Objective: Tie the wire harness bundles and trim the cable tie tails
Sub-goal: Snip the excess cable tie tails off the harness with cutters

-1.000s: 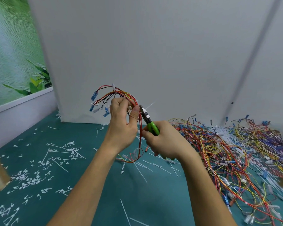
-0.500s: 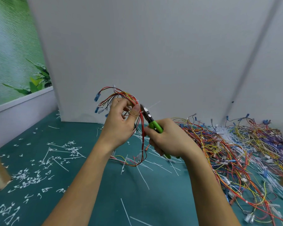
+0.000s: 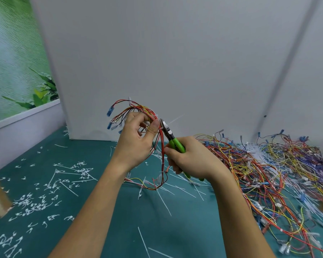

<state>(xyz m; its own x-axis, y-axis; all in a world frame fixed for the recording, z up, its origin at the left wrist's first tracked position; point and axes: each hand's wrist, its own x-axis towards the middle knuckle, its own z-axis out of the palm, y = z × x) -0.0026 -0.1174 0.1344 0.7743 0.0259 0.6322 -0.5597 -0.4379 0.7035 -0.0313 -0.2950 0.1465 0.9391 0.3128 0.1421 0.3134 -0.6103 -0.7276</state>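
I hold the wire harness bundle (image 3: 138, 108) up in the air, above the green surface (image 3: 119, 229). A white cable tie goes round it, and its thin tail (image 3: 175, 119) sticks out to the right.

My left hand (image 3: 134, 146) holds the bundle. Its fingers (image 3: 154, 127) curl round the wires and pinch them right next to the tie. My right hand (image 3: 190, 159) grips the green cutters (image 3: 169, 135), with its fingers (image 3: 171, 151) wrapped tight round the handles. The cutter tips sit where the tail starts, just beside my thumb. I cannot tell if the blades are round the tail yet.

That spot is crowded. If I squeeze with the tips too far in, I think I could nick a red wire or my thumb. If I cut too far out, a sharp stub may stay on the tie.

The bundle's low loop hangs down among loose ties (image 3: 162, 202) and might snag. A big pile of wires (image 3: 268, 174) lies to the right, and cut tails (image 3: 35, 202) lie to the left.
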